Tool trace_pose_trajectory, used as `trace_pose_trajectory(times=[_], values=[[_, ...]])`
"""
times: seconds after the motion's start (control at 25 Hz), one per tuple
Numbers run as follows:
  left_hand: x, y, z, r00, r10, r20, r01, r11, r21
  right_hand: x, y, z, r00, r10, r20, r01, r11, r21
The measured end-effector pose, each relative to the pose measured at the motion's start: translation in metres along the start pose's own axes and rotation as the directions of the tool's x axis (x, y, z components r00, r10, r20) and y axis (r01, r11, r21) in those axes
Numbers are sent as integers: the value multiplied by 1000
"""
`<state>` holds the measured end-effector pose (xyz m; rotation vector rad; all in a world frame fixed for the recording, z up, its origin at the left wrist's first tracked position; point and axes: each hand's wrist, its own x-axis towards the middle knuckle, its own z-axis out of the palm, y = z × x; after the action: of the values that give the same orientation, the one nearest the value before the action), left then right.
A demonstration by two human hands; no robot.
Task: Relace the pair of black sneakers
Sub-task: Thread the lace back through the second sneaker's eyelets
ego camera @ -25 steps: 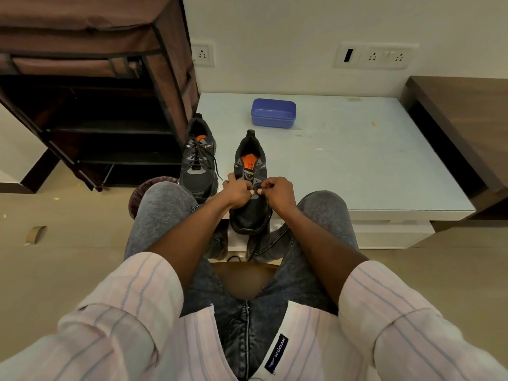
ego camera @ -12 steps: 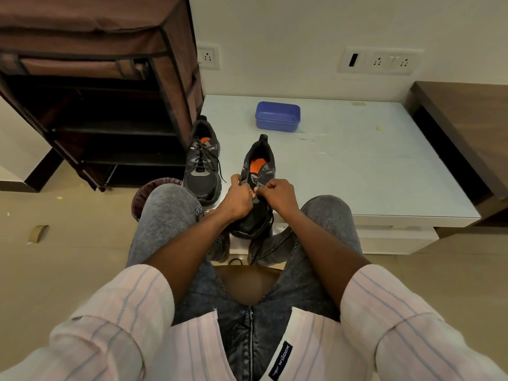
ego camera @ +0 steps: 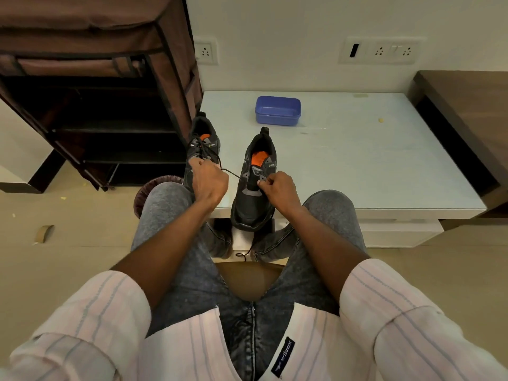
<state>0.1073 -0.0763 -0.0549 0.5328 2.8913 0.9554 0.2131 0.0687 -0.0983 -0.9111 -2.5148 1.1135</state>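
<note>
Laces partly hidden: my left hand (ego camera: pixel 210 181) grips a taut black lace (ego camera: pixel 233 174) at frame centre; my right hand (ego camera: pixel 277 188) pinches the near sneaker (ego camera: pixel 254 185), blue box (ego camera: pixel 277 110) behind.

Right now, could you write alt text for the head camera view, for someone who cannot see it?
A seated person's left hand pulls a black lace sideways out of the right sneaker, while the right hand grips that shoe by its eyelets. The laced left sneaker and a blue box sit on a pale low table.
</note>
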Motion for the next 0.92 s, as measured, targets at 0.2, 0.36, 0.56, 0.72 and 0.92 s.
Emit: trace_pose_trajectory(times=[0.2, 0.36, 0.56, 0.72, 0.92], values=[[-25, -1, -23, 519, 107, 848, -445, 881, 161, 0, -2, -2, 1000, 2, 17, -2, 1000, -2], [-52, -2, 2, 328, -80, 941, -683, 668, 295, -2, -5, 0, 1000, 3, 14, -3, 1000, -17], [-10, 19, 0, 702, 2, 712, -203, 959, 197, 1, 4, -2, 1000, 8, 11, -8, 999, 32], [-21, 25, 20, 777, 108, 621, -382, 864, 327, 3, 8, 2, 999, 38, -4, -38, 997, 61], [-28, 21, 16, 639, 122, 759, -464, 849, 254, 3, 8, 3, 999, 31, -10, -30, 999, 31]])
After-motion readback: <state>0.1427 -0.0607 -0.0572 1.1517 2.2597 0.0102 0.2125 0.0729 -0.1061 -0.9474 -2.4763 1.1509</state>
